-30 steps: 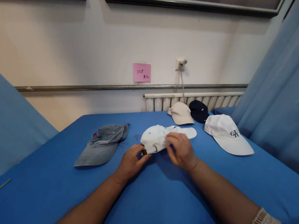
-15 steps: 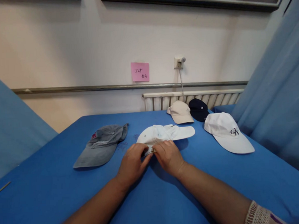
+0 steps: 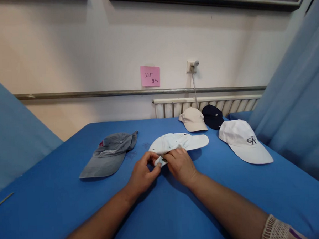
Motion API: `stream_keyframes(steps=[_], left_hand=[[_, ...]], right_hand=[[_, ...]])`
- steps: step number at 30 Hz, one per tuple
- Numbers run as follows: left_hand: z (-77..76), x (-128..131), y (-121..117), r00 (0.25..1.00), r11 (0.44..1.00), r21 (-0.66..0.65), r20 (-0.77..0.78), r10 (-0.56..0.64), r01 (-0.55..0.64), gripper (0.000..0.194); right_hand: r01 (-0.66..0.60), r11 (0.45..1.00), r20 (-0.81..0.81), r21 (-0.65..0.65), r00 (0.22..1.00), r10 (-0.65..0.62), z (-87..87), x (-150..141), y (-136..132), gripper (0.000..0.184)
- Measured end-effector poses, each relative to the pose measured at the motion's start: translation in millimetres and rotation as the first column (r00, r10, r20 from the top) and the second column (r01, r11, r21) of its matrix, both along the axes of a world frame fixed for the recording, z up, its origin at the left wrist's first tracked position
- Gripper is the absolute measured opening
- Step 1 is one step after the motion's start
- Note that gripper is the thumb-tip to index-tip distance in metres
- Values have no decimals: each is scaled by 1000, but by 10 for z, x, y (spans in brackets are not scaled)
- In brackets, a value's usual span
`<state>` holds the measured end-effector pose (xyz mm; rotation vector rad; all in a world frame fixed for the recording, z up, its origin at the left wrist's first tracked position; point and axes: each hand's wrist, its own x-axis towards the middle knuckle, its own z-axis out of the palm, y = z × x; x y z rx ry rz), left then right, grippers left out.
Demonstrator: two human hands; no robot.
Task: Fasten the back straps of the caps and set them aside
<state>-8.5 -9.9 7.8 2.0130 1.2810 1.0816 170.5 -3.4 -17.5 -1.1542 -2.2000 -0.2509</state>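
Note:
A white baseball cap (image 3: 168, 142) lies on its side at the middle of the blue-covered table, its brim pointing right. My left hand (image 3: 144, 172) pinches the end of the cap's back strap (image 3: 161, 161) between thumb and fingers. Close beside it, my right hand (image 3: 181, 165) is closed on the same strap near its dark metal buckle (image 3: 165, 160). The right fingertips are partly hidden behind the strap and the cap's edge.
A grey cap (image 3: 110, 154) sits to the left. On the right are a white cap with black letters (image 3: 243, 142), a beige cap (image 3: 193, 119) and a navy cap (image 3: 212, 116). A thin stick (image 3: 2, 201) lies at far left. Blue curtains (image 3: 294, 91) hang at both sides.
The strap end has turned up between my hands, so its pale face and buckle show more. My left fingers have shifted their pinch and opened slightly away from the cap's crown.

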Motion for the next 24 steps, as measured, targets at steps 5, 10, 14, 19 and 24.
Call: stream_keyframes(steps=[5,10,14,19,24], left_hand=[[6,-27,26,980,998,-62,197,-19,32,27],[-29,-67,45,978,988,68,-163,-129,142,22],[-46,-69,52,974,991,75,-205,-94,111,17],[-41,-34,25,985,991,34,-116,-125,129,27],[-62,49,10,987,991,-20,94,-128,130,17]], right_hand=[[72,994,-15,-80,997,-74,-9,40,11,9],[119,985,-43,-122,991,-125,-14,93,41,10],[79,991,-36,-104,996,-83,21,69,2,10],[-44,997,-4,-56,999,44,-5,8,-21,24],[-97,991,21,-88,995,99,-66,-1,14,49]])
